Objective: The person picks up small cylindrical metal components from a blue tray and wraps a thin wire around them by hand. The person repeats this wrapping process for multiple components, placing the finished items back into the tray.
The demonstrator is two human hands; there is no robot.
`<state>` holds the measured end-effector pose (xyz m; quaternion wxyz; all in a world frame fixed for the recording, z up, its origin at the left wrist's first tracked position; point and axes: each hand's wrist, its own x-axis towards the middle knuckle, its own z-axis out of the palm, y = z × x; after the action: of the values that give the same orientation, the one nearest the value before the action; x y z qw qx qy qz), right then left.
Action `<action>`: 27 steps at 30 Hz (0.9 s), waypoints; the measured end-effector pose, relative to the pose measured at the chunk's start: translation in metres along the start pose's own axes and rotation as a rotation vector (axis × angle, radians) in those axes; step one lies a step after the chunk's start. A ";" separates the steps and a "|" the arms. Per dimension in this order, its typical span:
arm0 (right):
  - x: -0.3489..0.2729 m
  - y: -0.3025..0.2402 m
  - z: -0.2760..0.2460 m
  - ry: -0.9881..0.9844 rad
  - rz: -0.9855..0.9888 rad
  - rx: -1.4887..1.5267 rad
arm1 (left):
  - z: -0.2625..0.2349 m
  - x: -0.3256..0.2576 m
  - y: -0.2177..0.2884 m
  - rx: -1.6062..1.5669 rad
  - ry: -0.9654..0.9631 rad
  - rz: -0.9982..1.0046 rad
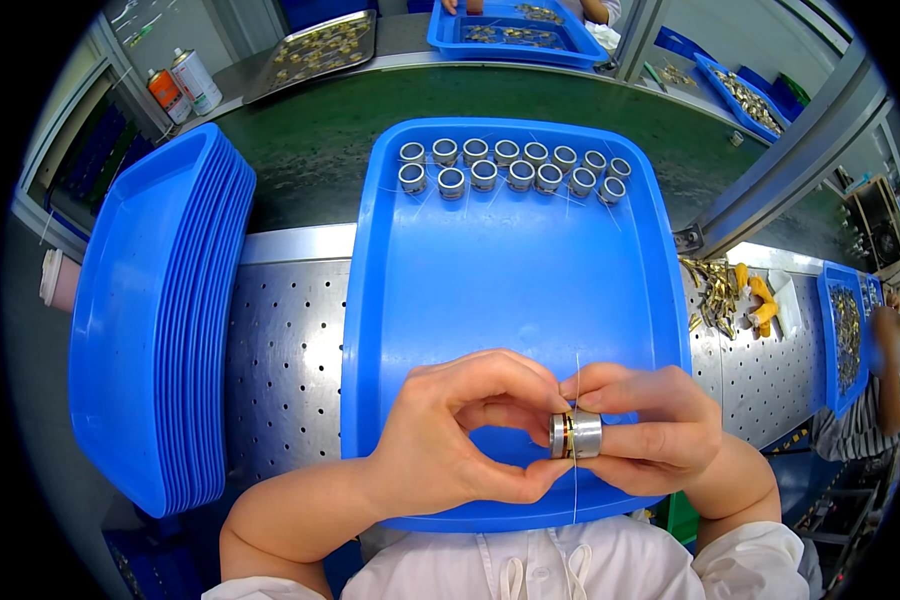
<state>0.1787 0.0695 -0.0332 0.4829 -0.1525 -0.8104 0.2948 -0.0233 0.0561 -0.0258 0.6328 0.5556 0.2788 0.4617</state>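
Observation:
Both hands meet over the near end of a blue plastic tray [490,290]. My right hand [650,430] pinches a small silver metal ring with a copper-coloured band [576,435]. My left hand [460,430] curls around from the left, its thumb and forefinger touching the same ring. A thin pale thread [576,375] runs straight up and down past the ring. At the tray's far end stand two rows of several similar silver rings [515,167].
A tall stack of blue trays [160,310] lies to the left on a perforated metal bench [285,360]. Small brass parts [715,290] and another blue tray [842,330] sit at the right, near a seated person. Spray cans [185,85] and more trays stand at the back.

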 end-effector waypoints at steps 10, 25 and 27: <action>0.001 -0.001 0.000 0.015 0.018 0.037 | 0.000 0.000 -0.001 -0.010 -0.004 -0.002; 0.008 -0.005 -0.010 0.030 0.237 -0.084 | -0.008 0.007 -0.004 0.407 0.067 0.259; 0.009 -0.006 -0.009 0.036 0.189 -0.157 | -0.008 0.007 -0.004 0.454 0.082 0.278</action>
<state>0.1819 0.0723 -0.0195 0.4541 -0.2708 -0.8041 0.2717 -0.0256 0.0664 -0.0305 0.4108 0.6971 0.3215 0.4919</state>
